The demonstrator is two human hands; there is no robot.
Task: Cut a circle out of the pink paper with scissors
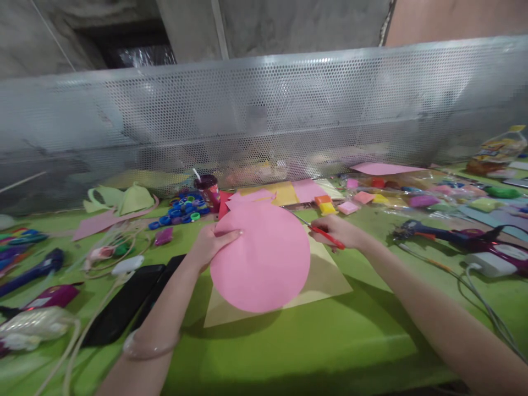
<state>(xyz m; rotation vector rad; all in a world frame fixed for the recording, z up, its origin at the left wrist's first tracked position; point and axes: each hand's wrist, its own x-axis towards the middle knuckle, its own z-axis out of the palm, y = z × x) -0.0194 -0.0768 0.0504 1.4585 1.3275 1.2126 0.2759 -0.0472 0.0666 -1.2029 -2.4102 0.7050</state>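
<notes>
A large round sheet of pink paper is held up above the table, gripped at its upper left edge by my left hand. The thumb lies on top of the paper and the other fingers are hidden beneath. My right hand holds red-handled scissors at the paper's upper right edge, the blades pointing left along the rim. Whether the blades are apart I cannot tell. Under the circle, a pale yellow sheet lies on the green tabletop.
Left stand a black power bank or phone, blue bottle caps and a dark cup with straw. Right are a glue gun-like tool, a white adapter, cables and colourful clay packets. A perforated metal panel closes the back.
</notes>
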